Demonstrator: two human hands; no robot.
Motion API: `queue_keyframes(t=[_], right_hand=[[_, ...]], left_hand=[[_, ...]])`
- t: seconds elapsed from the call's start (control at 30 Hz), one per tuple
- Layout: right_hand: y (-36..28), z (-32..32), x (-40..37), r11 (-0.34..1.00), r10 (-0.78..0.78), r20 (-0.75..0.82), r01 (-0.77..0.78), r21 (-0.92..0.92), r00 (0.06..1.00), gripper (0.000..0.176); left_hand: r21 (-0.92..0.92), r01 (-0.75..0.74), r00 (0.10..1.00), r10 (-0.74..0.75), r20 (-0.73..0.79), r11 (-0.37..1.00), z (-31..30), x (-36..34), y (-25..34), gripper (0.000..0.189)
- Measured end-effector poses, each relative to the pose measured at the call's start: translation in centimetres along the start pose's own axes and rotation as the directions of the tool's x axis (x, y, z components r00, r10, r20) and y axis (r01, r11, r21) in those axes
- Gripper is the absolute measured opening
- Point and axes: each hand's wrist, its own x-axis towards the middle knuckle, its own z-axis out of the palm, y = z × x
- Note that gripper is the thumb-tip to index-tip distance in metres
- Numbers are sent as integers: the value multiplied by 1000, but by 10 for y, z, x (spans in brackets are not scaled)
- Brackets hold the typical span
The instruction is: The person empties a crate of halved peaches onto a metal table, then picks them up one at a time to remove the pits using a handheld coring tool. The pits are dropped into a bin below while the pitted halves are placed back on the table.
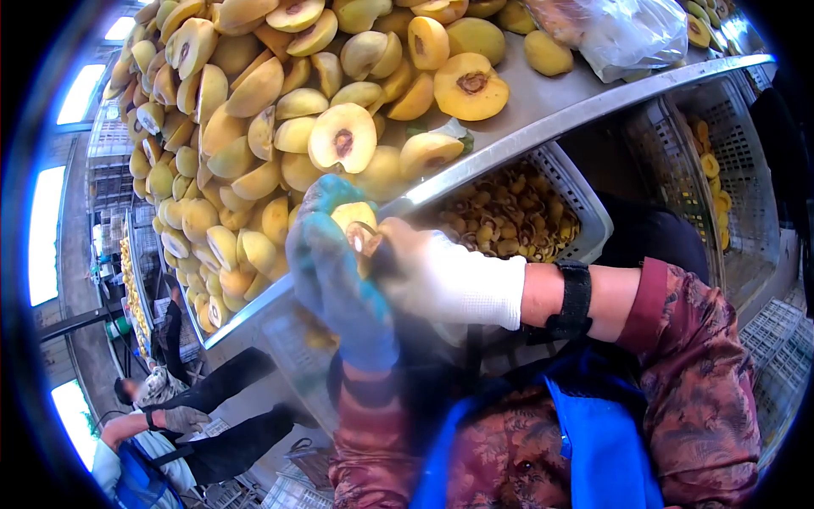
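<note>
Peach half (354, 214) in gloved left hand (335, 271), right hand (432, 276) touching it

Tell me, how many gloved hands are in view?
3: the blue-gloved left hand holding a peach half, the white-gloved right hand pressed to it, a co-worker's grey-gloved hand at lower left. Others may be hidden.

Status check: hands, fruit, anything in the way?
Left hand grips peach half. Right hand closed, pressed at its pit. Peach pile close behind on metal table.
</note>
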Motion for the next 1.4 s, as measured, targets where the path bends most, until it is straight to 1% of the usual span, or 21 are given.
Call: queue_keyframes(t=[0.03, 0.1, 0.13, 0.17, 0.2, 0.3, 0.33, 0.4, 0.5, 0.53, 0.6, 0.67, 0.73, 0.87, 0.93, 1.03, 1.1, 1.13, 1.23, 1.33, 1.4], right_hand=[[0, 1, 0, 1000, -7, -19, 7, -7, 1000, 36], [-2, 2, 1, 1000, -23, -60, 22, -22, 998, 34], [-4, 1, 0, 999, -15, -72, 12, -45, 997, 33], [-9, 0, -2, 998, -10, -81, 4, -70, 997, 33], [-13, -2, -1, 995, -13, -86, 4, -100, 996, 32], [2, 8, 4, 978, -162, -151, 139, -153, 975, 38], [4, 3, 1, 981, -171, -120, 157, -117, 978, 37], [7, 4, 3, 974, -194, -131, 176, -143, 972, 35], [3, 2, 0, 968, -200, -112, 179, -176, 973, 35], [0, 0, -2, 966, -197, -101, 176, -189, 975, 35], [-1, -3, -2, 963, -192, -74, 174, -206, 979, 36], [1, -3, -2, 963, -193, -52, 178, -204, 980, 38], [4, -3, 0, 964, -203, -36, 194, -182, 978, 38], [12, 0, -2, 939, -269, -21, 258, -227, 963, 36], [7, 0, -6, 943, -257, -25, 245, -226, 966, 37], [-17, -6, -13, 997, -28, 48, 31, -65, 998, 38], [-24, -10, -18, 998, -30, 41, 32, -56, 999, 38], [-25, -10, -19, 998, -32, 39, 34, -53, 999, 38], [-7, -1, -11, 977, -182, -50, 175, -126, 982, 40], [-28, -13, -17, 986, 163, 123, -166, 12, 979, 42], [-19, -10, -13, 997, 58, 52, -55, -50, 997, 42]], left_hand=[[84, -63, 998, 62, 7, 994, -1, 0, -1, 37], [385, -337, 941, 298, 160, 859, -8, 5, -3, 43], [205, -165, 984, 147, 103, 965, -6, 6, -2, 46], [10, 17, 997, -18, 75, 1000, -4, 7, 1, 49], [-190, 188, 982, -177, 73, 964, -3, 10, 3, 52], [-473, 235, 972, -189, 143, 849, -3, 15, 3, 57], [-451, 182, 983, -143, 119, 874, -1, 13, 2, 58], [-321, 183, 983, -181, 38, 929, 1, 14, 5, 50], [-103, 58, 998, -57, 13, 993, -3, 12, 13, 45], [-9, -53, 999, 53, 5, 999, -4, 9, 9, 44], [-20, -108, 994, 108, 12, 994, -3, 10, 14, 41], [-124, -6, 1000, 7, 8, 992, -3, 9, 8, 40], [-136, 10, 1000, -7, 17, 991, -5, 8, 5, 38], [100, -64, 996, 58, 67, 993, -10, 6, 5, 45], [98, -5, 998, -1, 64, 995, -14, 3, 2, 43], [-139, 113, 991, -101, 89, 984, -20, 1, 3, 32], [-287, 117, 980, -63, 191, 951, -20, 13, 11, 31], [-411, 269, 959, -201, 200, 871, -19, 12, 12, 31], [-295, 214, 973, -177, 147, 931, -13, 7, 6, 32], [-254, 205, 977, -180, 117, 945, -11, 5, 4, 32], [-284, 183, 982, -163, 92, 941, -8, 4, 5, 33]])
